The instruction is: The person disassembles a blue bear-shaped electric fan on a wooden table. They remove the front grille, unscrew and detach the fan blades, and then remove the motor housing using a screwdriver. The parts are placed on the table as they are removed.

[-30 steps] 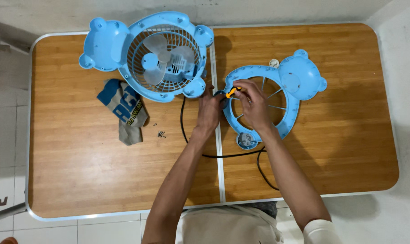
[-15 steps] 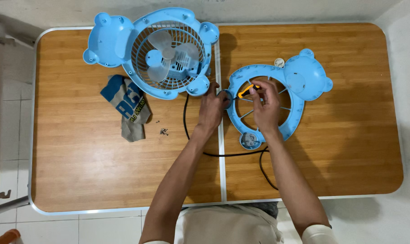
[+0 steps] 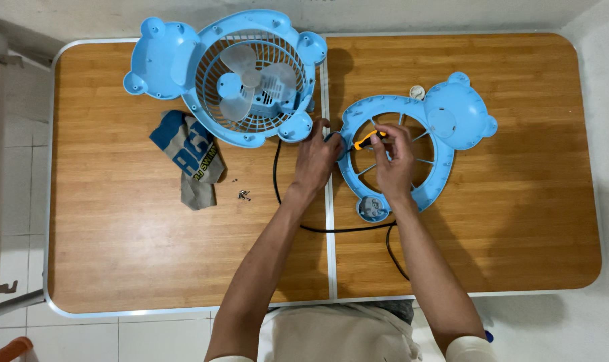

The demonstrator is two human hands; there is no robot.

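R hand (image 3: 393,164) pinches screwdriver (image 3: 367,140), tip at 9 o'clock rim of fan cover (image 3: 445,164). L hand (image 3: 318,161) fingers closed on that rim edge. Risk: tip slips off screw, jabs L fingers, cover skids on table (image 3: 519,221).

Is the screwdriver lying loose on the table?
No, the right hand grips the orange-handled screwdriver over the blue fan cover.

Plenty of bare desk (image 3: 512,221) to the right and along the near edge, easy passing there. Tighter on the left: cloth (image 3: 187,157), loose screws (image 3: 241,196), black cord (image 3: 331,229) looping across the middle, fan body (image 3: 231,74) blocking the far side.
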